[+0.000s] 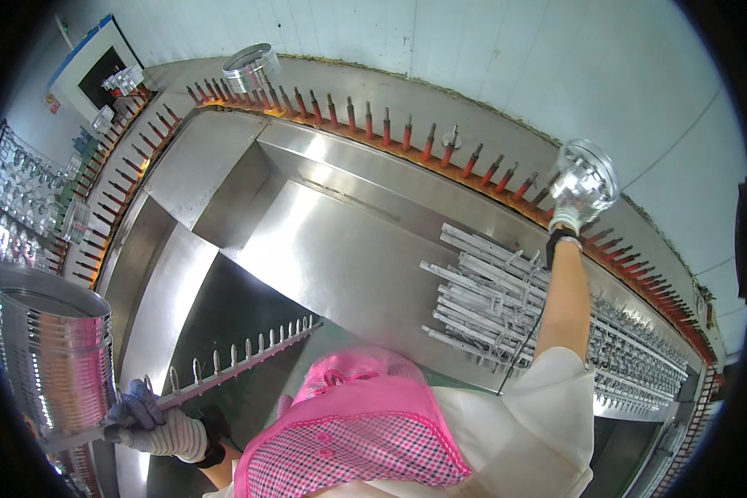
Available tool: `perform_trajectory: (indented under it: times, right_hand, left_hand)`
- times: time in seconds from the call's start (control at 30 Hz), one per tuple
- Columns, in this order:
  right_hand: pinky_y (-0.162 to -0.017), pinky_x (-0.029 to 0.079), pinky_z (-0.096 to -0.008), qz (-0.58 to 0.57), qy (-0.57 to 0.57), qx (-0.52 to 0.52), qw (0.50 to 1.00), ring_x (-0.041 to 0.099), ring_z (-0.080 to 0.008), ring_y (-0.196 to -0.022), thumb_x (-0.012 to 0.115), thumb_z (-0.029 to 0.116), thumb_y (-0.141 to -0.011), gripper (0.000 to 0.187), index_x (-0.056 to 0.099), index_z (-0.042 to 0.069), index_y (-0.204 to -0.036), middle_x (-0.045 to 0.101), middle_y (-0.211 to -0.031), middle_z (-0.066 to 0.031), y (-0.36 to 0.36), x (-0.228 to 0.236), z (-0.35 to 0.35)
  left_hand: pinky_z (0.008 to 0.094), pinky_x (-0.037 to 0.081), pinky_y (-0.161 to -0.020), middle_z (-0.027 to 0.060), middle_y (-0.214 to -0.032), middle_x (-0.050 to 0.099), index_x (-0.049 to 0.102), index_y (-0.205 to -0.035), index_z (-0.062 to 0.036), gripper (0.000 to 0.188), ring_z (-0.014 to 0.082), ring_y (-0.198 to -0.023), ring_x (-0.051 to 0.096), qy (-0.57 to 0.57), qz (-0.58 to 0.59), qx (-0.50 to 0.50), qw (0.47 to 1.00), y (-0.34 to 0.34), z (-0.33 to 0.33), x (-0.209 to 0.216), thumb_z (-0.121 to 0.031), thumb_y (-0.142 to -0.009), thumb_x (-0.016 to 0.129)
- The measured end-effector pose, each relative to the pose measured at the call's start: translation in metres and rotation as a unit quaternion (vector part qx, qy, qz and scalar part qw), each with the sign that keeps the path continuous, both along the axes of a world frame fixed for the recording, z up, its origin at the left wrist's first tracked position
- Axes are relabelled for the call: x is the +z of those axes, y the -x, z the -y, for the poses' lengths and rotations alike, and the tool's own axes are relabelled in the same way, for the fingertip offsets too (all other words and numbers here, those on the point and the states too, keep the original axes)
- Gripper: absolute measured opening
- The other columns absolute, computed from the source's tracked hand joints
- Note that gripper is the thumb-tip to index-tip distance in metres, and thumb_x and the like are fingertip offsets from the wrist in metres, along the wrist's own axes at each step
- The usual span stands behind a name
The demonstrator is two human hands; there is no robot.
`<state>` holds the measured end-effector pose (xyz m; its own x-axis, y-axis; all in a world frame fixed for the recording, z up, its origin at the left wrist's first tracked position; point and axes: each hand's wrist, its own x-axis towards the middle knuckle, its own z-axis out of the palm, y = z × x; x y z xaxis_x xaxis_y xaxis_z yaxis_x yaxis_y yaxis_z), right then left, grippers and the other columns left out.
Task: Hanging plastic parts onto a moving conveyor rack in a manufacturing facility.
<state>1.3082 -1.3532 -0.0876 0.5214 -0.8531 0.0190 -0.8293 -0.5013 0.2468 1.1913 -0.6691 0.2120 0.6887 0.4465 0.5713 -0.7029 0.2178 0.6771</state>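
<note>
My left hand [162,427], in a grey and white striped glove, is closed round a long metal bar [224,371] with a row of upright prongs. Beyond that hand, at the left edge, stands a tall shiny silver cylinder [66,357] with ribbed sides; whether it sits on the bar is hidden. Stretched far to the right, my right hand [566,219] grips a shiny, round silver cup-like part [588,178] over the line of red spindles. Most of that hand's fingers are hidden by the part.
Red spindles [386,129] with dark tips run along a curved conveyor slot at the back. A silver ring [251,68] stands on it. Bundled metal bars [490,299] lie on the steel table [332,249] at right. More shiny parts [25,191] hang at far left.
</note>
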Motion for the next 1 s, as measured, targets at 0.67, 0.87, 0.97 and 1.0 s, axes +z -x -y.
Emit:
perform_trajectory:
  times: [0.67, 0.87, 0.97, 1.0]
  right_hand:
    - [-0.08, 0.045, -0.0334, 0.317, -0.489, 0.391, 0.713, 0.058, -0.0229, -0.089, 0.057, 0.014, -0.078, 0.025, 0.058, 0.002, -0.099, 0.061, -0.096, -0.0126, 0.024, 0.256, -0.348]
    - [-0.062, 0.045, -0.0271, 0.367, -0.474, 0.694, 0.399, 0.057, -0.0218, -0.068, 0.057, 0.014, -0.078, 0.028, 0.053, 0.003, -0.103, 0.057, -0.086, -0.0085, 0.061, 0.296, -0.556]
    - [-0.051, 0.044, -0.0236, 0.3, -0.901, 0.166, 0.265, 0.056, -0.0142, -0.066, 0.053, 0.023, -0.084, 0.024, 0.05, 0.004, -0.097, 0.055, -0.078, -0.0066, 0.069, 0.293, -0.611]
    - [-0.046, 0.043, -0.0233, 0.297, -0.928, 0.073, 0.212, 0.055, -0.0123, -0.063, 0.051, 0.026, -0.085, 0.024, 0.049, 0.004, -0.094, 0.054, -0.073, -0.0053, 0.062, 0.292, -0.614]
  left_hand:
    - [0.0267, 0.045, -0.055, 0.0032, -0.061, 0.05, 0.052, -0.078, -0.0039, 0.025, 0.0099, -0.044, 0.041, -0.006, -0.101, -0.014, 0.995, -0.085, -0.043, -0.062, -0.028, -0.084, 0.051]
    - [0.0256, 0.046, -0.055, 0.0033, -0.068, 0.054, 0.054, -0.085, -0.0046, 0.011, 0.012, -0.059, 0.051, -0.024, -0.113, -0.086, 0.99, -0.076, -0.046, -0.115, -0.015, -0.082, 0.057]
    - [0.0211, 0.042, -0.055, -0.0002, -0.074, 0.053, 0.055, -0.091, -0.0045, 0.021, 0.007, -0.066, 0.05, 0.252, -0.25, -0.348, 0.868, -0.071, -0.059, -0.127, -0.023, -0.082, 0.057]
    - [0.0198, 0.042, -0.056, -0.0034, -0.073, 0.05, 0.053, -0.096, -0.005, 0.023, 0.005, -0.067, 0.048, 0.023, -0.216, -0.261, 0.94, -0.063, -0.048, -0.129, -0.024, -0.083, 0.055]
